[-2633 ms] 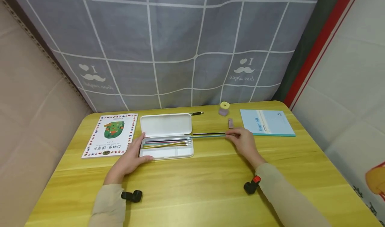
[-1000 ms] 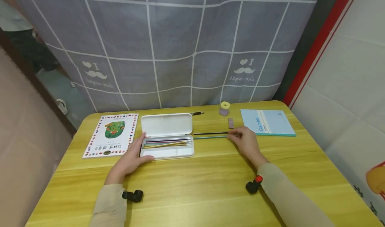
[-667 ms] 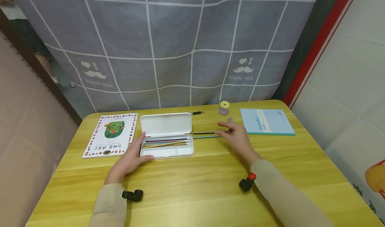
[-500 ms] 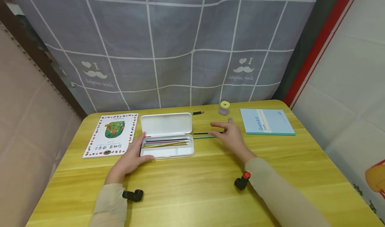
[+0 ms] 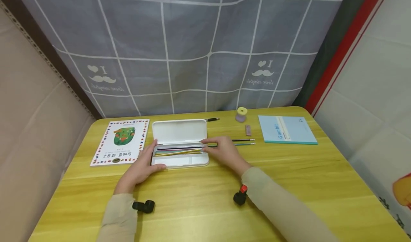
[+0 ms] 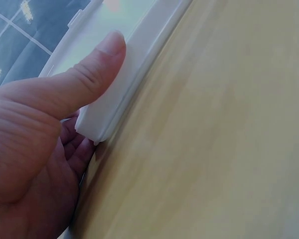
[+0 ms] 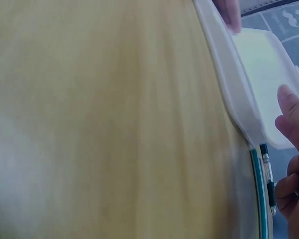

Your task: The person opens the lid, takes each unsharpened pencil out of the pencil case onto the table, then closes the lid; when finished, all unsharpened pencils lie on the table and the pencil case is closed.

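My left hand (image 5: 141, 169) holds the left end of an open white pencil case (image 5: 179, 162). In the left wrist view its thumb lies over the case's front rim, with fingers at the end wall. Several pencils (image 5: 176, 152) lie inside the case. My right hand (image 5: 223, 152) is over the case's right end, thumb and index finger apart near the pencil ends; nothing visible is between them. A black pencil (image 5: 244, 140) and a teal pencil (image 5: 246, 144) lie on the table to the right, partly hidden by this hand.
On the left lies a white book (image 5: 123, 142) with a patterned border. A blue notebook (image 5: 287, 129) lies right. A pink eraser (image 5: 248, 130), a yellow-and-purple round item (image 5: 241, 114) and a black pen (image 5: 212, 119) are near the table's back edge.
My right hand has let go of the two pencils' right ends and moved left to the case's right end. The pencils stay on the table. My left hand keeps its hold on the case.
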{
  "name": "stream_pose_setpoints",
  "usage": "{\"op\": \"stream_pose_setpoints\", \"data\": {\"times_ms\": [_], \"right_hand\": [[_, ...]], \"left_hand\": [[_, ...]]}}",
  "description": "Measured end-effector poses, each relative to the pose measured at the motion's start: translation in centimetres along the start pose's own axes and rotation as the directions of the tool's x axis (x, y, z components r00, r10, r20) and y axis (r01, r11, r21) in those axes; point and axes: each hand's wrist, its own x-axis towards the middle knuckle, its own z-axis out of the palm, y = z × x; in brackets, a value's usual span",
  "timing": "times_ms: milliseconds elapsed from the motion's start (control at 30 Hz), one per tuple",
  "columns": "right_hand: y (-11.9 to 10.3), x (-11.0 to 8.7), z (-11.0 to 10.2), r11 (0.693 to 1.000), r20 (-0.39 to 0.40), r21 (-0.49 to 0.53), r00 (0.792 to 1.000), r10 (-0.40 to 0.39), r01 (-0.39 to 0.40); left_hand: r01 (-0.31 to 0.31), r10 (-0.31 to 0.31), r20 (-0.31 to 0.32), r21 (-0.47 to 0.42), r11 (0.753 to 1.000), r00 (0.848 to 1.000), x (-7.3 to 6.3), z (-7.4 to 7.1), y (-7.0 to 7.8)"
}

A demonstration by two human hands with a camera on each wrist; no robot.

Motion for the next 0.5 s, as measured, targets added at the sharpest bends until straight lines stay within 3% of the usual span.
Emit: {"op": "stream_pose_setpoints", "data": {"times_ms": [500], "right_hand": [[-1.1, 0.7, 2.7, 0.987, -0.008, -0.159, 1.0, 0.011, -0.012]], "left_hand": [[-0.003, 0.003, -0.002, 0.018, 1.0, 1.0, 0.0, 0.0, 0.1]]}}
